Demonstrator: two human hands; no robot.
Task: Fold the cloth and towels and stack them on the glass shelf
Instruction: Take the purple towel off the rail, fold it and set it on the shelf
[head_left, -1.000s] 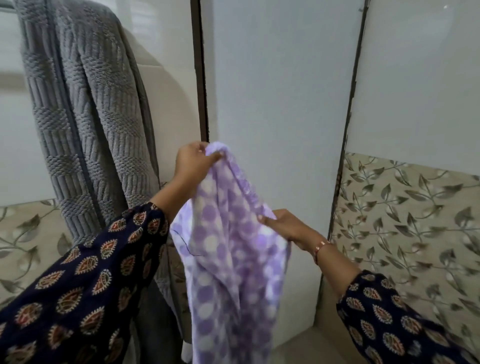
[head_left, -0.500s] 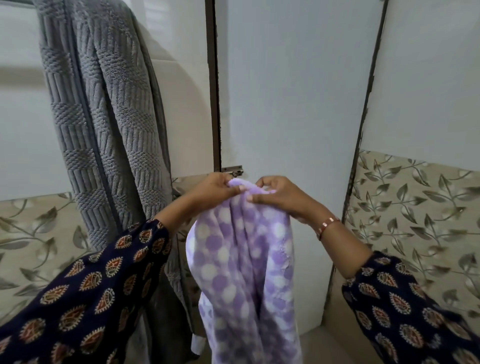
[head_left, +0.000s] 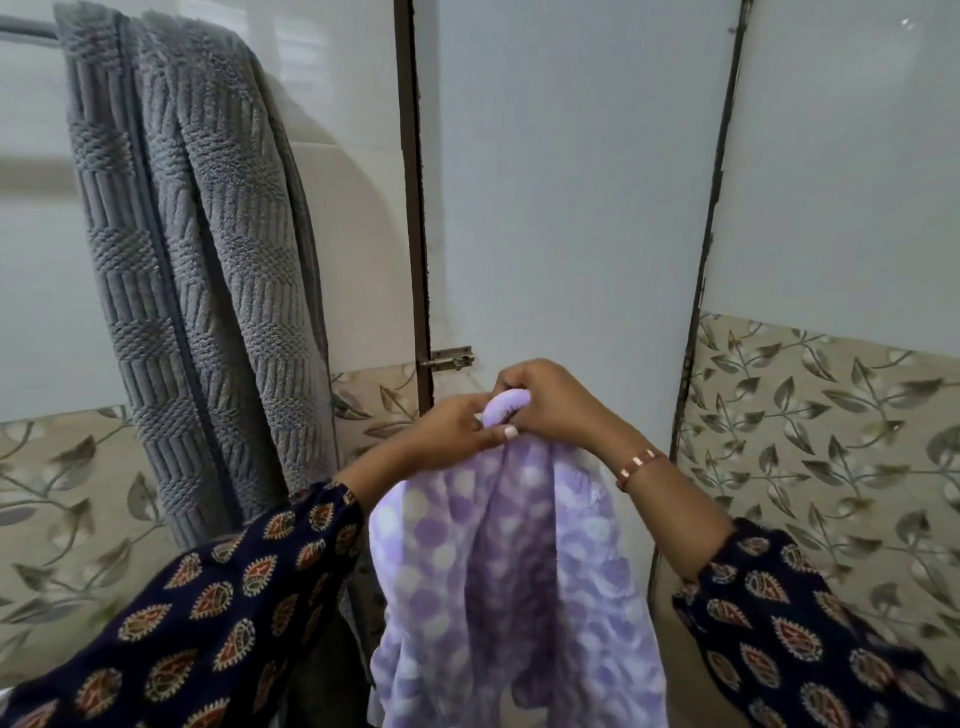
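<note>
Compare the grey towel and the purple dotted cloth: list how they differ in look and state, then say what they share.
The grey towel is plain grey with a ribbed, woven texture; the purple dotted cloth is lilac with pale and purple dots. The towel hangs over a rail, untouched; the cloth is pinched at its top by the left hand and right hand. Both hang down unfolded.

Soft cloth against hard, shiny walls

You see a fleecy, matt purple dotted cloth (head_left: 514, 582), a thick grey towel (head_left: 197, 270) with a ribbed, rough woven pile, glossy smooth white wall panels (head_left: 566, 182), leaf-printed tiles (head_left: 831, 431) with a slight sheen, and a dull metal door bolt (head_left: 449, 358).
</note>
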